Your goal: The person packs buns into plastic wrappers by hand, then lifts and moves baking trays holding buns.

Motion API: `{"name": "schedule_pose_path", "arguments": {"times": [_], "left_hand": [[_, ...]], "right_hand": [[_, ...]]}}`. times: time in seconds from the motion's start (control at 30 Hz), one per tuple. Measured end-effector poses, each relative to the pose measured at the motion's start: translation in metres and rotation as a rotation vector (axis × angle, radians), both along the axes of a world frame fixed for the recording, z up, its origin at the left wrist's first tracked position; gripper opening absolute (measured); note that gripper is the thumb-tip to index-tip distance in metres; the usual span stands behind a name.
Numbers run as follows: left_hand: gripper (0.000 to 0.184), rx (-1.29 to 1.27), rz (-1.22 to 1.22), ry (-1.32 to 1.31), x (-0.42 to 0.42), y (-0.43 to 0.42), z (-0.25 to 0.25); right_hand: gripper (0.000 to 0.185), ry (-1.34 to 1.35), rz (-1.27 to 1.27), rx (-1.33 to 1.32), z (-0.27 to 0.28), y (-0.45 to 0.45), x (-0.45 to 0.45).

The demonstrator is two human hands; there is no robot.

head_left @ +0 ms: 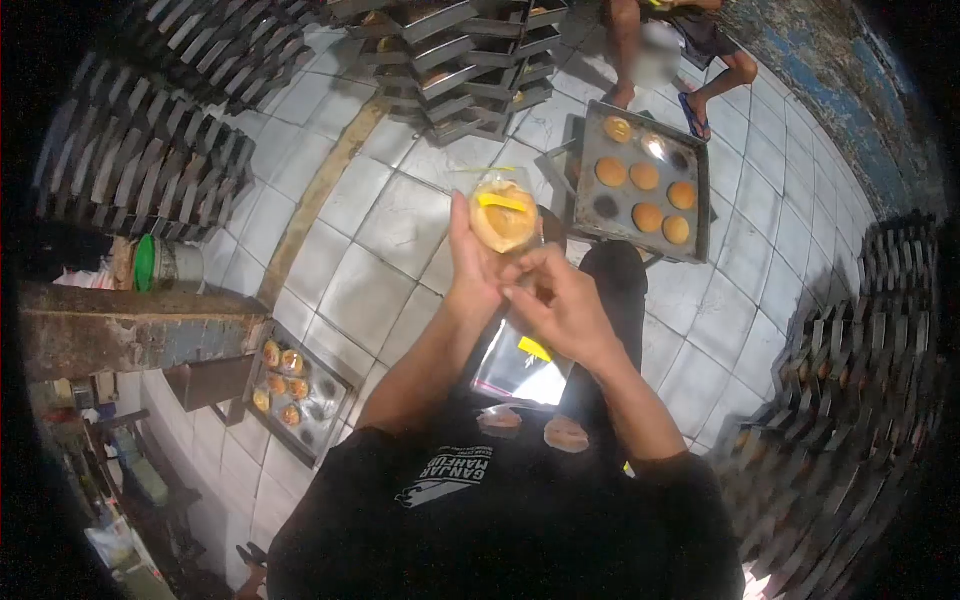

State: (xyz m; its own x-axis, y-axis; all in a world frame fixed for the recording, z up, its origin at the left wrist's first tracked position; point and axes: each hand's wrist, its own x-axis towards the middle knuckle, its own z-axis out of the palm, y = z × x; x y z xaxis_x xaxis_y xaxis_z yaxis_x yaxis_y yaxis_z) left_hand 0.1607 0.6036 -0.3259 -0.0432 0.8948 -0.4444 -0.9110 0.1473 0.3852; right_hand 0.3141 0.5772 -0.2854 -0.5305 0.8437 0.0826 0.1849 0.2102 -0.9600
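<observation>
My left hand (470, 255) is wrapped around a round bun (503, 228) in a clear plastic bag with a yellow label (505, 203) on top. Just below the bun, my right hand (560, 305) has its fingers pinched together at the near end of the bag; the film between them is hard to see. On my lap lies a stack of clear, shiny plastic bags (515, 365), with another yellow label (535, 348) showing.
A tray (708, 215) with several unwrapped buns is ahead on the right. At left, another tray (325, 440) holds several wrapped buns. Stacked metal trays rise at left (140, 150), ahead (440, 80) and right (850, 400). Another person's legs (735, 75) are beyond the right tray.
</observation>
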Motion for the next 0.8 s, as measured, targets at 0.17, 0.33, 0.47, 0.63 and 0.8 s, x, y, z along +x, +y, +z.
{"name": "schedule_pose_path", "arguments": {"times": [0.17,0.33,0.47,0.63,0.8], "left_hand": [[0.07,0.011,0.035,0.039,0.014,0.01,-0.021],[0.067,0.215,0.071,-0.081,-0.006,0.014,-0.038],[0.073,0.12,0.137,-0.153,-0.01,0.01,-0.019],[0.077,0.091,-0.035,-0.054,0.004,0.003,-0.011],[0.075,0.011,0.005,-0.001,0.014,0.01,-0.034]], "right_hand": [[0.022,-0.032,0.035,0.217,-0.009,0.003,-0.004],[0.016,0.558,0.705,-0.695,0.033,-0.027,0.025],[0.025,-0.026,-0.017,-0.213,0.009,-0.002,0.018],[0.022,0.002,-0.044,0.052,0.003,-0.004,-0.009],[0.018,-0.17,-0.015,0.482,-0.013,-0.002,-0.01]]}}
